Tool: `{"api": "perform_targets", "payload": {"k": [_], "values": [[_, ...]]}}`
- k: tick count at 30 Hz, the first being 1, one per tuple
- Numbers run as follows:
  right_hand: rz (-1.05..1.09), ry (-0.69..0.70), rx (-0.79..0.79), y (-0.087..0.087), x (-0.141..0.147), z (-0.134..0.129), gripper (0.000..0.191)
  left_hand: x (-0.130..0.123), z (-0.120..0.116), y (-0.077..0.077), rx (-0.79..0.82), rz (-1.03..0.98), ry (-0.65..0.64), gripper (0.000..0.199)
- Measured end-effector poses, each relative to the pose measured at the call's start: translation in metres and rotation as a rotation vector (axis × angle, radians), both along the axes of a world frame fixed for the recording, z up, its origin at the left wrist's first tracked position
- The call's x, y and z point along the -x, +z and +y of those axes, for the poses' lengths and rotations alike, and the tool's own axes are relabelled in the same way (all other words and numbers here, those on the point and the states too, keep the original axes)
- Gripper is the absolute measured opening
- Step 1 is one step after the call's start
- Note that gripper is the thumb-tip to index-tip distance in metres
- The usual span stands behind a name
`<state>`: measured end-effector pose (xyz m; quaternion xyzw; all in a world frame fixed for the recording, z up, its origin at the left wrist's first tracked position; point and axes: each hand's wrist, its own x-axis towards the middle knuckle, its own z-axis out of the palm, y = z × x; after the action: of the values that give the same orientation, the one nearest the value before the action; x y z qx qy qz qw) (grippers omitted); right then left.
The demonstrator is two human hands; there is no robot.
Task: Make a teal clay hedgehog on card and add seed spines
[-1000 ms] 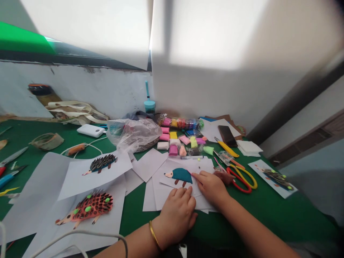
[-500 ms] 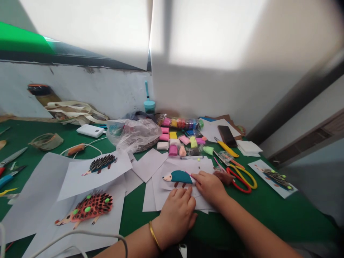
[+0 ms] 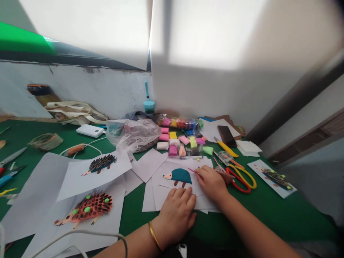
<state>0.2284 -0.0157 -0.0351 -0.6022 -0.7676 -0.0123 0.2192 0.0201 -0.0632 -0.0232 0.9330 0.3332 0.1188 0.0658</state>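
Left hand (image 3: 177, 213) is resting its fingertips on paper (image 3: 159, 197) below the blue hedgehog (image 3: 180, 175), palm hidden, grip unclear; apart from it, the right hand (image 3: 208, 177) is pinching a pink stick (image 3: 191, 170), now easing back and leaving the hedgehog's rear edge plainer. Behind, a clear bag (image 3: 137, 132) is holding something dark, and a wrapper (image 3: 181, 122) is enclosing coloured lumps.

1. The left hand (image 3: 177, 211) rests on white papers (image 3: 161, 196) below a blue hedgehog (image 3: 181, 175).
2. The right hand (image 3: 211, 181) holds a thin pink stick (image 3: 191, 170) near its rear.
3. 3 spiny hedgehogs (image 3: 92, 208) lie around: 2 left, 1 right.
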Motion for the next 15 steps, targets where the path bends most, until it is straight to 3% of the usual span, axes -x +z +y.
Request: {"api": "perform_targets", "payload": {"k": [7, 15], "values": [[0.001, 0.052, 0.039, -0.0091, 0.0038, 0.0010, 0.026, 0.0010, 0.0022, -0.0025, -0.032, -0.006, -0.021, 0.047], [0.078, 0.042, 0.096, -0.0062, 0.0060, 0.0005, 0.024, 0.0014, 0.0024, 0.0035, 0.034, -0.052, 0.005, 0.043]]}}
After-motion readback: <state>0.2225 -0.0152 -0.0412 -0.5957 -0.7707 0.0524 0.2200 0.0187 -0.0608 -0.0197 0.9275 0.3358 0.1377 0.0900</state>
